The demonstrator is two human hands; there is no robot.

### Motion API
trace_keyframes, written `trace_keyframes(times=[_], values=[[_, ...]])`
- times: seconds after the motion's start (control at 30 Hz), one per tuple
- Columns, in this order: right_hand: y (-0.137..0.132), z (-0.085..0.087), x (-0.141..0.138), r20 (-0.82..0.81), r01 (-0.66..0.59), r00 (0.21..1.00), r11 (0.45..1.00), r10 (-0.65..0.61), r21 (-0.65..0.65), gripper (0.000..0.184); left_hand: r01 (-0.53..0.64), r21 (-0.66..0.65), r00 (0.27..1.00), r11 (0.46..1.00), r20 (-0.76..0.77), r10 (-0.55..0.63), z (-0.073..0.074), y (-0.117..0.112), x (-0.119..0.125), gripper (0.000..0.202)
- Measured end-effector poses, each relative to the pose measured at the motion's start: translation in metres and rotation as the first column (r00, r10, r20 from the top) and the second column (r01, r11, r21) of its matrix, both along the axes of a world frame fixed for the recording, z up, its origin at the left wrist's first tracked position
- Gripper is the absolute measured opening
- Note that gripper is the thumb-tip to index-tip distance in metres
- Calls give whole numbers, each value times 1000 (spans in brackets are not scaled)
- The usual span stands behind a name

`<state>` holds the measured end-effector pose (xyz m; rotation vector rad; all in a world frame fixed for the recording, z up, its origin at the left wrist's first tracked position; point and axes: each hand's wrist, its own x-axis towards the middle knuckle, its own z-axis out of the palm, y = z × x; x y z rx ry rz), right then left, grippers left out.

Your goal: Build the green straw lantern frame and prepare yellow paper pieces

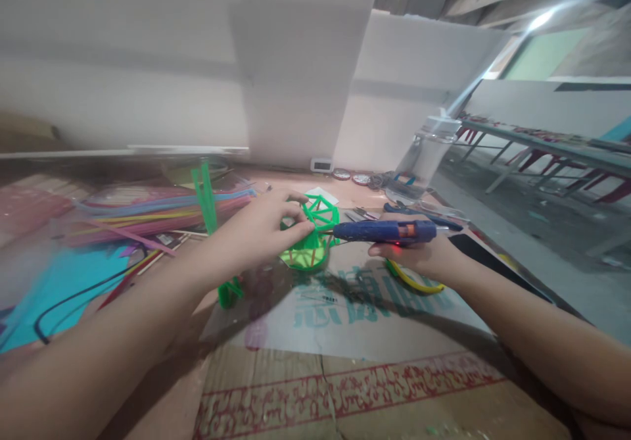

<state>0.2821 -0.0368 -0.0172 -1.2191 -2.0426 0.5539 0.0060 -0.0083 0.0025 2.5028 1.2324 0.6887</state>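
Note:
My left hand (263, 229) is closed on a small green frame built of straws (315, 226), fingers pinching its upper edge. The frame rests on a sheet of cardboard (345, 321) with teal print. My right hand (424, 256) grips a blue hot glue gun (389, 231), held level with its nozzle pointing left at the straw frame, a red light glowing under it. A green straw piece (229, 292) stands just below my left wrist.
A heap of coloured straws (158, 213) lies at the left, with upright green straws (207, 196) in it. A clear plastic bottle (424, 164) stands at the back right beside scissors (419, 213). A black cable (73, 298) runs over a teal sheet. White walls rise behind.

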Motion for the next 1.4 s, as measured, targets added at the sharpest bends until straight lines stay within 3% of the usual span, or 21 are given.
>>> trace_keyframes(times=[0.5, 0.97, 1.13, 1.4], values=[[-1, 0, -4, -64, 40, 997, 999, -41, -21, 33, 20, 11, 1000, 1000, 0, -20, -1, 1, -1, 37], [0, 2, 0, -2, -2, 1000, 1000, 2, 8, 37, 9, 18, 1000, 1000, -15, -8, 0, 2, 1, 38], [-4, 5, -7, -28, 25, 999, 999, -26, -40, 36, 9, 15, 1000, 1000, -21, -9, 0, 1, 0, 39], [-2, -2, -4, -78, 53, 995, 998, -56, -41, 31, 15, 1, 1000, 1000, -15, -15, 1, 2, 0, 39]])
